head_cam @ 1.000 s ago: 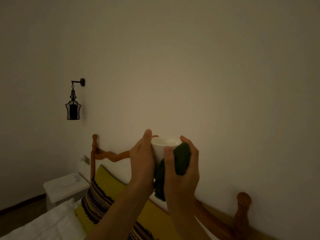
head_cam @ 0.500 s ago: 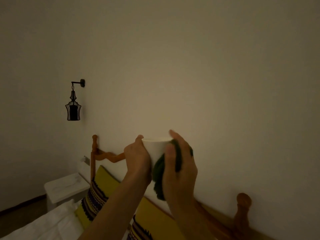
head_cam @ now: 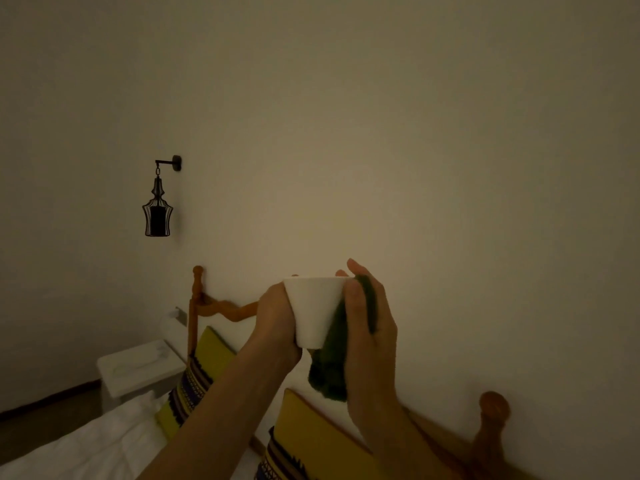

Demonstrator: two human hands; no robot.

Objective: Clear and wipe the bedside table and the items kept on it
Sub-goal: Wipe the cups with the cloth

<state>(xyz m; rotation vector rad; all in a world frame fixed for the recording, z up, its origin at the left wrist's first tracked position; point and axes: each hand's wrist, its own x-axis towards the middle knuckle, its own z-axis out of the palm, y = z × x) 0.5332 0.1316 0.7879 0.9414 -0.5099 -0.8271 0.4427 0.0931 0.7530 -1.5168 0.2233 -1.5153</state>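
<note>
A small white cup [head_cam: 313, 311] is held upright in the air in front of the wall. My left hand [head_cam: 277, 323] grips its left side. My right hand [head_cam: 369, 327] presses a dark green cloth [head_cam: 334, 362] against the cup's right side, and the cloth's loose end hangs below the cup. A white bedside table [head_cam: 138, 370] stands far off at the lower left, beside the bed; its top looks bare in the dim light.
An orange wooden headboard [head_cam: 221, 306] runs along the wall with posts at both ends. Two yellow patterned pillows [head_cam: 207, 362] lean against it over white bedding [head_cam: 86, 441]. A black lantern lamp [head_cam: 157, 209] hangs on the wall above the table.
The cup has turned in my hands, so more of its white side shows. My right hand with the cloth has slid further round to its right side.
</note>
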